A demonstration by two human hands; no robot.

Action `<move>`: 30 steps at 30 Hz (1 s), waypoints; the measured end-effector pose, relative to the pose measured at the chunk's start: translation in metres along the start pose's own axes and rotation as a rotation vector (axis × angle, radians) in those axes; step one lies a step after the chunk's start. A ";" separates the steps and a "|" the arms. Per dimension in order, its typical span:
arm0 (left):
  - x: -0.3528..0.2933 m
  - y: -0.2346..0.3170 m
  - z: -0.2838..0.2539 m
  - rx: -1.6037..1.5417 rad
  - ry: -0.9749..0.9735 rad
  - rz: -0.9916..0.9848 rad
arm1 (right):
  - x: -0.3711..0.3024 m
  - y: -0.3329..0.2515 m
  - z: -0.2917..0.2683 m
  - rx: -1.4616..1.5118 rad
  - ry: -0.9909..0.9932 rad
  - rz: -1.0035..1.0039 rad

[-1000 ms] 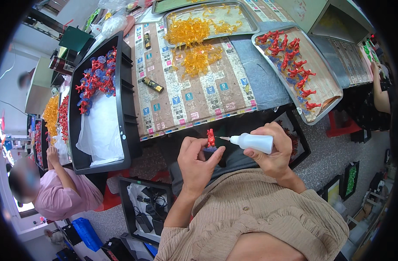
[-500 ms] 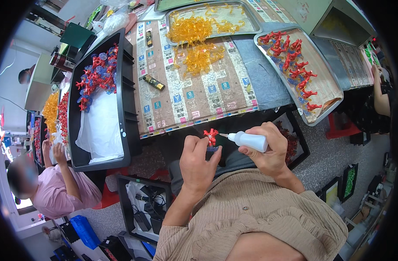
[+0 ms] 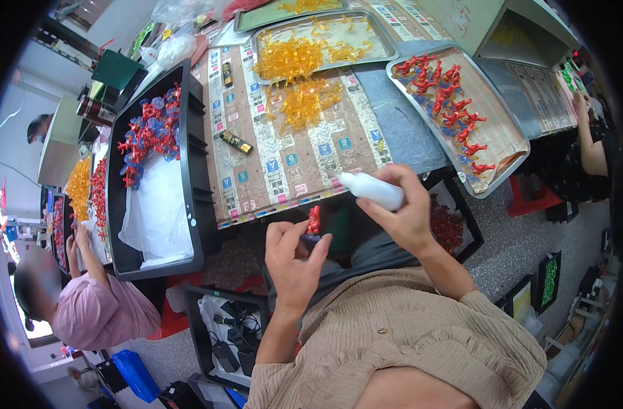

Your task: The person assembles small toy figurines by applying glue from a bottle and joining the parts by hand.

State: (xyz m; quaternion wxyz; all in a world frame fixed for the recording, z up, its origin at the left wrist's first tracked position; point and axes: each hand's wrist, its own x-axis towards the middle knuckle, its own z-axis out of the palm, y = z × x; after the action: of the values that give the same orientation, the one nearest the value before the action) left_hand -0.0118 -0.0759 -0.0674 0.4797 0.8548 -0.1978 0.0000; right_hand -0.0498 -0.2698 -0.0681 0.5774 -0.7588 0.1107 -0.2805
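Between the thumb and fingers of my left hand [image 3: 294, 262] is a small red figurine [image 3: 314, 219] with a blue part at its lower end. My right hand [image 3: 408, 215] grips a white squeeze bottle [image 3: 374, 191], its thin nozzle pointing left above the table's front edge. Nozzle and figurine are apart. On the right, a metal tray [image 3: 509, 146] carries rows of red and blue figurines [image 3: 454, 109]. A black crate [image 3: 200, 204] at the left holds a pile of similar pieces [image 3: 151, 133] on white lining.
Yellow translucent pieces [image 3: 305, 105] spill from a metal tray [image 3: 386, 51] onto the patterned table covering [image 3: 270, 180]. Two small dark cylinders [image 3: 236, 142] lie nearby. Below the table are a crate with cables [image 3: 233, 334] and one of red pieces [image 3: 448, 225]. A co-worker in pink [image 3: 97, 307] sits left.
My right hand has lifted the bottle up and left, and the nozzle has come away from the figurine. My left hand has moved left and slightly down, turning the figurine.
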 end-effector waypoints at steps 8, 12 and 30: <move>-0.013 -0.016 -0.006 -0.737 -0.034 -0.313 | 0.056 0.033 0.064 -0.116 -0.159 -0.148; -0.019 -0.027 -0.008 -0.902 -0.065 -0.454 | 0.066 0.035 0.083 -0.130 -0.223 -0.139; -0.011 -0.026 -0.005 -1.264 -0.177 -0.606 | 0.180 0.083 0.033 -0.532 0.027 -0.044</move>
State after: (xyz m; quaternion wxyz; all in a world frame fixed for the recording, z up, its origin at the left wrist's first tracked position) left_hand -0.0126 -0.0561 -0.0887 0.8453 0.4268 0.0486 -0.3178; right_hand 0.1291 -0.3570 -0.0982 0.3498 -0.8824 0.1715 -0.2640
